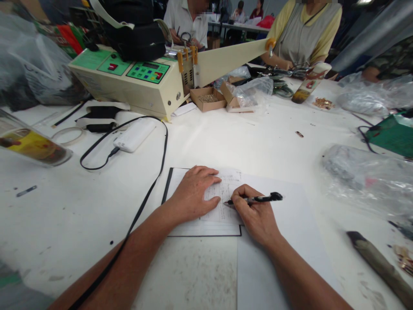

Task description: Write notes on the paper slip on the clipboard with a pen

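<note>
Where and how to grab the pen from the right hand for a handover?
Probably by the rear end of the pen, pinched from the right: its tip points left over the paper, the right hand wraps the front part, and the rear sticks out free.

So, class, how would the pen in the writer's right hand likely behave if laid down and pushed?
The pen is probably stiff, since its visible barrel runs straight. It seems light, as the right hand pinches it near the tip. It might roll, being slender and rounded, though the bulkier far end could check that.
</note>
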A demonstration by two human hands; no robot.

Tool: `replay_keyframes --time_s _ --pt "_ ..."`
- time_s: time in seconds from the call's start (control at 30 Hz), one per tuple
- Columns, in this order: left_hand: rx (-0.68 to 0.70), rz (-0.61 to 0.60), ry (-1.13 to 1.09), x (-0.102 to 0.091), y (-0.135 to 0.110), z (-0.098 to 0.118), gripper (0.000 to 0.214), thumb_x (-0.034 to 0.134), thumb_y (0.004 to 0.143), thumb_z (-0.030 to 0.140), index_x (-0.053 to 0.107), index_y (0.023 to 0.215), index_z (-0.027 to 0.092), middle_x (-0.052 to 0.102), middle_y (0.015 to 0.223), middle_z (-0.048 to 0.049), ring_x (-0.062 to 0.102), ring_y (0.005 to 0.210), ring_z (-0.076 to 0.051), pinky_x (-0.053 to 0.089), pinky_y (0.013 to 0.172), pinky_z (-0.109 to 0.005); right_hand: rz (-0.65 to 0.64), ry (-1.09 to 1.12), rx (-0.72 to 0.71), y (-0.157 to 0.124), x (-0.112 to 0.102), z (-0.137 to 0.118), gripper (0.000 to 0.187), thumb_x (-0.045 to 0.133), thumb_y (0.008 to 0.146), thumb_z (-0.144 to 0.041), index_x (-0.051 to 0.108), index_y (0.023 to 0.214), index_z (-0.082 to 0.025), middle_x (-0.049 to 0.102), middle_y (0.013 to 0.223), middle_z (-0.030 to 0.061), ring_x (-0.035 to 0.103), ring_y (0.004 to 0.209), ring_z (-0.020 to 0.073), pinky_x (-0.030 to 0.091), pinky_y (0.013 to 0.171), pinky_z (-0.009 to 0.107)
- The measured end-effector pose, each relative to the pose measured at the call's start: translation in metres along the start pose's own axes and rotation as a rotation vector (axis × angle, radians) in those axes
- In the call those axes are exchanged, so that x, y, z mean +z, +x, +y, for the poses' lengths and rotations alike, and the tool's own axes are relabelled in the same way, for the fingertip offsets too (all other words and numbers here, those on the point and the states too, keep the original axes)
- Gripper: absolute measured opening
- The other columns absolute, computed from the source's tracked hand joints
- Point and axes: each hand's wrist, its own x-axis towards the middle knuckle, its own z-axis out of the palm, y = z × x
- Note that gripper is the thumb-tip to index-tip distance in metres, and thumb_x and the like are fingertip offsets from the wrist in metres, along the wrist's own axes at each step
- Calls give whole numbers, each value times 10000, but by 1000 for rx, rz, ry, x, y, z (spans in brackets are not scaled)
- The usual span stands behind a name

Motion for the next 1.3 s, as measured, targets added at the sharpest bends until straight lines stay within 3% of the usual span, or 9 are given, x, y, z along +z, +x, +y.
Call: replay_keyframes --time_s 1.3 --pt "-9 3 -10 -1 0 0 440 803 779 273 700 1203 223 640 1380 -72 523 1293 -316 404 1177 -539 1 -4 -1 -1 -1 -1 182 532 905 -232 567 727 -215 531 664 -35 477 630 149 355 583 279"
